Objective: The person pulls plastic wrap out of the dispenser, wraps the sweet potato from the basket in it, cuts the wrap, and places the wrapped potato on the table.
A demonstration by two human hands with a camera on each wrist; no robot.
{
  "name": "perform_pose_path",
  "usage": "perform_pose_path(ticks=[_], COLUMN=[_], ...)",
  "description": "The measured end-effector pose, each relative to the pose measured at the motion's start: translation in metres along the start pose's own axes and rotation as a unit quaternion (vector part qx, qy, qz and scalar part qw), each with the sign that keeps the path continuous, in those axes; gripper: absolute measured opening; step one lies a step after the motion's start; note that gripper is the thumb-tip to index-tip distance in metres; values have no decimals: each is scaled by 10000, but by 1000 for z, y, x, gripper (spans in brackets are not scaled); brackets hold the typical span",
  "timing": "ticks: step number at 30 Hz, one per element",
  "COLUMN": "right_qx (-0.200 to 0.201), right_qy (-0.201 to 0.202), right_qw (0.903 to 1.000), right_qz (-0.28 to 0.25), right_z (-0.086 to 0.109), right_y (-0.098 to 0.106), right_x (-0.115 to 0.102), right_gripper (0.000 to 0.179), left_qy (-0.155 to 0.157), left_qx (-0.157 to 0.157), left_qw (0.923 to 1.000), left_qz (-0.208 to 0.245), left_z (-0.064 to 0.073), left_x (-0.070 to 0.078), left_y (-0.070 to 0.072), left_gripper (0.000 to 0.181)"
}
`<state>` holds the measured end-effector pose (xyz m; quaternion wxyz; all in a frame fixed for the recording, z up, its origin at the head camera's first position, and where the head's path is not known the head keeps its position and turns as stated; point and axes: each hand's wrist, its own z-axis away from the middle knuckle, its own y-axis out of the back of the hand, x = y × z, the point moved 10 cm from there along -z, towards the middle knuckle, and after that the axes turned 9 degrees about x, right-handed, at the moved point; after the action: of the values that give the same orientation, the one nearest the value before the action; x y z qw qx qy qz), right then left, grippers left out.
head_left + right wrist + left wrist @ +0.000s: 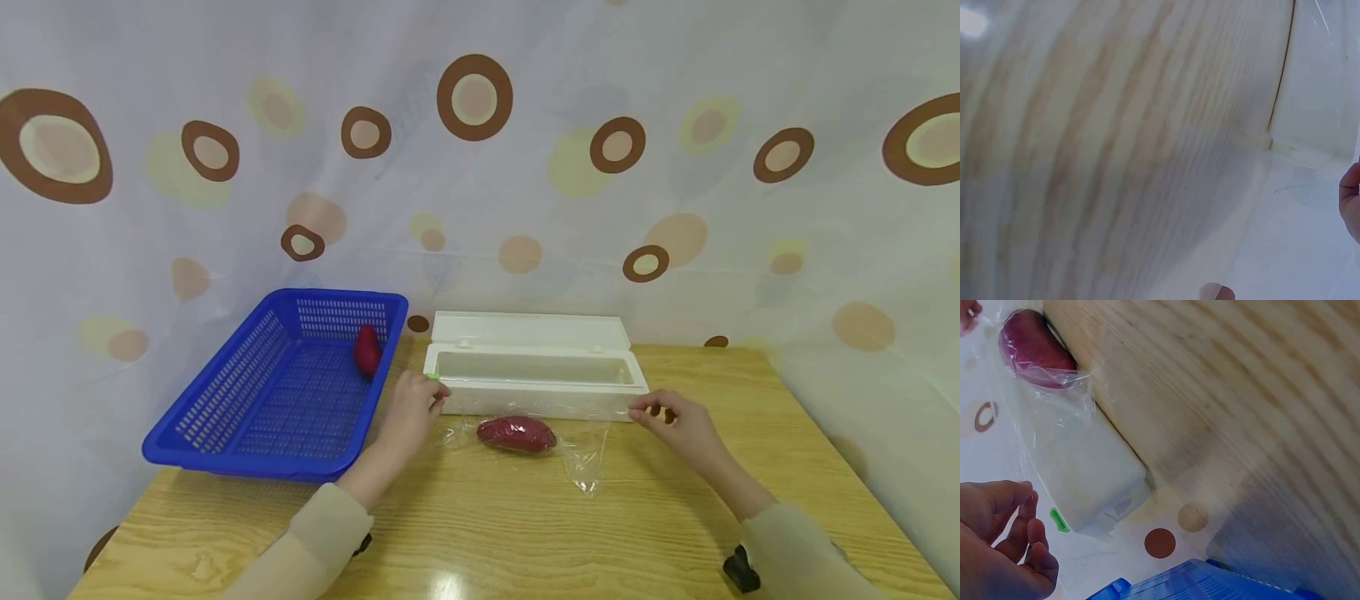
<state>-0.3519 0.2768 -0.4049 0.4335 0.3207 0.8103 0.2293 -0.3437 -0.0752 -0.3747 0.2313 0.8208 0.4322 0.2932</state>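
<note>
Well, a red tuber (517, 434) lies between left hand (412, 410) and right hand (681, 427).

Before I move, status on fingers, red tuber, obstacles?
Left fingers and right fingers pinching clear film. Red tuber film-covered. Nearest obstacle: white box close behind, lid raised.

In the head view, a plain beige fabric left sleeve (281, 554) with a broad cuff crosses the lower left; a matching beige right sleeve (806, 554) enters lower right. A small, dark black piece (363, 546) shows beside the left cuff, a larger, lobed black piece (741, 571) beside the right. Left grip (408, 408) and right grip (684, 429) are bare.
</note>
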Motion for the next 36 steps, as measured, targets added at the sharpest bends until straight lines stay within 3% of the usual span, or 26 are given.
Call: perform_pose_path(ticks=[2, 9, 16, 21, 25, 27, 33, 36], right_qx=[38, 13, -271, -422, -483, -429, -131, -177], right_qy=[188, 1072, 2073, 2701, 3281, 3680, 4897, 5107], right_qw=[9998, 9931, 9766, 9612, 9427, 9283, 8718, 8594], right_qz=[-70, -480, -500, -367, -354, -298, -25, 184], right_z=[2, 11, 22, 29, 34, 38, 54, 61], right_y=[2, 7, 5, 1, 0, 0, -2, -7], right_x=[-4, -23, -39, -47, -55, -61, -74, -76], right_gripper=[5, 22, 40, 40, 21, 9, 25, 26], left_qy=[-29, 8, -126, -245, -380, -451, -474, -476], left_qx=[-78, -347, -487, -677, -731, -760, -1007, -1133], left_qw=[10000, 9993, 9985, 9971, 9962, 9957, 9935, 9922], left_qz=[25, 102, 209, 234, 282, 269, 241, 217], left_z=[3, 11, 19, 25, 28, 30, 33, 35], left_x=[0, -1, 2, 4, 6, 6, 5, 4], left_y=[1, 1, 2, 1, 2, 2, -3, -5], left_gripper=[13, 10, 13, 11, 12, 13, 13, 15])
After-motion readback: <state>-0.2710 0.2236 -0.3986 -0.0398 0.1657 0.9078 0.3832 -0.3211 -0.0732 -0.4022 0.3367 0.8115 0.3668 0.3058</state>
